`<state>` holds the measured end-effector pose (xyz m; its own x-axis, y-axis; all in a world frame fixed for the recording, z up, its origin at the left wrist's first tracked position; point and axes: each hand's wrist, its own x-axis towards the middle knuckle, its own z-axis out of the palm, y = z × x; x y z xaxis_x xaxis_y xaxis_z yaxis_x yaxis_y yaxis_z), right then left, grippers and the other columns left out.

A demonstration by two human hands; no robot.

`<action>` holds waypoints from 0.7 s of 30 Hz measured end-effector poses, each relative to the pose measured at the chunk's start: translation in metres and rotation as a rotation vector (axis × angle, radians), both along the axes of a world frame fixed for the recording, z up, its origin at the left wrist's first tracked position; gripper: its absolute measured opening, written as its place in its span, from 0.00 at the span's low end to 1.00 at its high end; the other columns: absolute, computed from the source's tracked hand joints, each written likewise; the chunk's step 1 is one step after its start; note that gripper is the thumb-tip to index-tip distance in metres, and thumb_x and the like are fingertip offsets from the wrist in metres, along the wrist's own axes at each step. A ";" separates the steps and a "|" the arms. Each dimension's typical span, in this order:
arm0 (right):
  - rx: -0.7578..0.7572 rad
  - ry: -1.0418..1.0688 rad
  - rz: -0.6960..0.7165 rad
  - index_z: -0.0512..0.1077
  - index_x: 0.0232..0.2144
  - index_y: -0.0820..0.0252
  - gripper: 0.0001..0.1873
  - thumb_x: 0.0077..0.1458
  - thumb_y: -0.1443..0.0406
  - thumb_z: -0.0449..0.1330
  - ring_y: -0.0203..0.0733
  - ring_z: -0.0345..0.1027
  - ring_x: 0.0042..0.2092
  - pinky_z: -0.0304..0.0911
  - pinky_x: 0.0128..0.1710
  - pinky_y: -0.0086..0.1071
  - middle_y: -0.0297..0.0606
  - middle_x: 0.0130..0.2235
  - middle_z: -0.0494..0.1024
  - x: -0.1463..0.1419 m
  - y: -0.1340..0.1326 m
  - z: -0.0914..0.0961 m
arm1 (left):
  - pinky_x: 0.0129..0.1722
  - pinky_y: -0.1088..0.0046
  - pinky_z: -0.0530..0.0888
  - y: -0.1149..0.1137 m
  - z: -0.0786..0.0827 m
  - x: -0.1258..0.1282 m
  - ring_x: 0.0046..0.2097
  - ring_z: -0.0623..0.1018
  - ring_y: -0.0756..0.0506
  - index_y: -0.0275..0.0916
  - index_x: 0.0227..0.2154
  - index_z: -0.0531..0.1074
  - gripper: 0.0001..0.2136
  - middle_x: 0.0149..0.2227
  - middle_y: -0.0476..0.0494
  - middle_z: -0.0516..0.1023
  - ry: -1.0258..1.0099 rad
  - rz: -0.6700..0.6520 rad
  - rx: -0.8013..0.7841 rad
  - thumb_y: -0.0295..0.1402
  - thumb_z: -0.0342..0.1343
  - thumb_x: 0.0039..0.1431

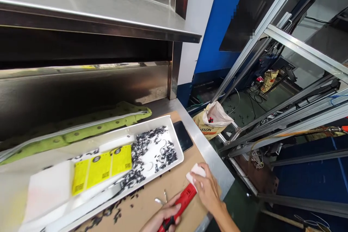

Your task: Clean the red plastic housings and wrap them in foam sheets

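My left hand (165, 214) is wrapped round a red and black handheld tool (187, 196), which points up and to the right. At its upper end, my right hand (208, 191) grips a folded white cloth or pad (196, 172) against the red body. Whether the tool has a tip under the pad is hidden. Just left of my hands, a small shiny metal tool (161, 199) lies on the brown work surface (152, 192). Above it stands a long white tray (178, 143) holding black scraps (141, 148) and yellow labelled packets (103, 166).
A dark phone (183, 136) lies beside the tray's right end. Behind the tray is a green zippered bag (108, 125). A metal shelf (108, 21) overhangs the bench. Off the bench's right edge stand an open paper sack (213, 119) and an aluminium frame (307, 45). Black scraps (116, 215) litter the surface.
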<state>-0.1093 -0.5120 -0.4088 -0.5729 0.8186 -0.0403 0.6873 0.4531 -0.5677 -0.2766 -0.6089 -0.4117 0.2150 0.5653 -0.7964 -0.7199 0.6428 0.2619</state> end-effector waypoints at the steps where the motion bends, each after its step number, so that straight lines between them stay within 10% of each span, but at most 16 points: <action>1: 0.004 0.002 0.000 0.75 0.49 0.48 0.20 0.60 0.69 0.51 0.47 0.72 0.51 0.71 0.48 0.39 0.42 0.55 0.68 0.000 0.000 -0.001 | 0.14 0.87 0.57 0.000 -0.001 0.000 0.16 0.62 0.57 0.30 0.60 0.60 0.41 0.17 0.49 0.71 -0.005 0.005 0.004 0.35 0.67 0.42; 14: 0.143 0.036 -0.083 0.76 0.49 0.48 0.19 0.61 0.65 0.50 0.52 0.72 0.51 0.71 0.48 0.42 0.46 0.54 0.69 0.006 -0.015 -0.008 | 0.14 0.86 0.60 0.000 -0.017 0.002 0.16 0.66 0.55 0.40 0.54 0.70 0.30 0.16 0.51 0.70 -0.089 0.054 0.054 0.31 0.67 0.44; 21: 0.128 0.160 -0.071 0.75 0.50 0.54 0.19 0.61 0.65 0.50 0.44 0.75 0.40 0.72 0.39 0.38 0.47 0.55 0.65 -0.043 0.053 0.040 | 0.15 0.87 0.61 -0.008 0.004 -0.001 0.17 0.66 0.56 0.37 0.59 0.63 0.35 0.18 0.48 0.71 -0.108 0.130 0.158 0.30 0.67 0.46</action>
